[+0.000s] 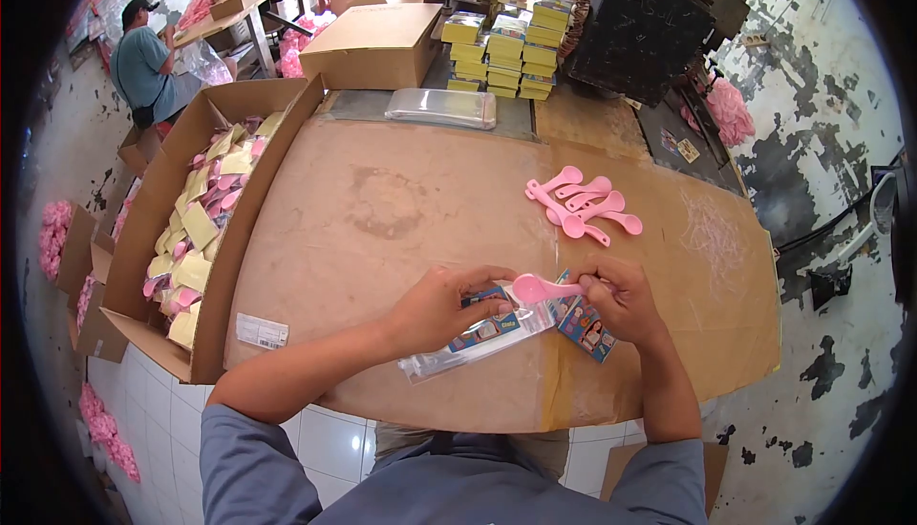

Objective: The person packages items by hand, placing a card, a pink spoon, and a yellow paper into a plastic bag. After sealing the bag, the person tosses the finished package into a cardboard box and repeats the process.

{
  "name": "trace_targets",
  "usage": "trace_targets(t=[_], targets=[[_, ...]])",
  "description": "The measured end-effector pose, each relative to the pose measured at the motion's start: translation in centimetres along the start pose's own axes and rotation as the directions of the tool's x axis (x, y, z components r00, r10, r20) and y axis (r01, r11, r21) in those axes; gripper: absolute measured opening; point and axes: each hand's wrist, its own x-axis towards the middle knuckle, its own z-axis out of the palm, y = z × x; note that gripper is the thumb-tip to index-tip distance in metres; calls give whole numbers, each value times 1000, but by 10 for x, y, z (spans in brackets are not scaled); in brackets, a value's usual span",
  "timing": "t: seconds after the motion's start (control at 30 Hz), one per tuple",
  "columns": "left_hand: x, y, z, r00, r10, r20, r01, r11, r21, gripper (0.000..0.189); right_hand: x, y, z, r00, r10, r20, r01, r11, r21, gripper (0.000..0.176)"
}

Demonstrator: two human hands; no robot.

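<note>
My right hand pinches the handle of a pink measuring spoon, its bowl pointing left towards my other hand. My left hand has its thumb and fingers on a clear plastic bag that lies slanted on the table. A blue printed card shows at the bag, partly covered by my fingers. Below my right hand are more blue printed cards. Farther back, several loose pink measuring spoons lie in a heap.
On the left, a long cardboard box holds packed spoons and cards. Behind the cardboard-covered table stand a closed carton, a stack of clear bags and piles of cards. A co-worker sits at back left.
</note>
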Motion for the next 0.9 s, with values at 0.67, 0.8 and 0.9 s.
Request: trace_targets(t=[0.67,0.8,0.9], targets=[[-5,1,-18,840,-53,540,436,658,-614,46,27,-54,13,931,-256,262,191,950,248,31],[-5,6,-3,955,109,277,101,757,-646,50,31,-83,8,897,-409,168,416,909,-5,19],[-6,9,-6,979,198,43,-169,916,-364,48,28,-110,-2,870,-466,160,491,790,-367,16]])
